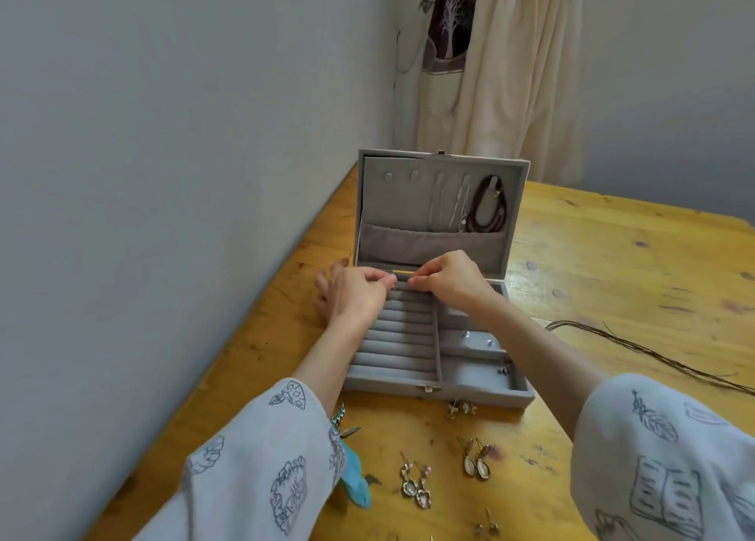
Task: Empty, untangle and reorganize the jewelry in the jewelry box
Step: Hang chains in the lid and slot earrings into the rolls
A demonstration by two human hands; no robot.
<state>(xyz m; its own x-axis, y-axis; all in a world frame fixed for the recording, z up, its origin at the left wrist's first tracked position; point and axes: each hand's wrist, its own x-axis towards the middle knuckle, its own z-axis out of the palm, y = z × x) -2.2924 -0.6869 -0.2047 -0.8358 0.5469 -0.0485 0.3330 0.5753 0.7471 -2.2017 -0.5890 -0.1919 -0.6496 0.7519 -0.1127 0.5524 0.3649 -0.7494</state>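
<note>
Both hands at ring rolls' 12 o'clock end. Left hand (359, 291) and right hand (443, 277) fingertips pinch small ring (394, 284); roll grooves run 9-to-3 beneath, jewelry box (470, 397).

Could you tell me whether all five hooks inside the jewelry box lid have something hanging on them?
No, in the jewelry box lid the two leftmost hooks are bare; only the other three carry chains or the dark beaded necklace.
</note>
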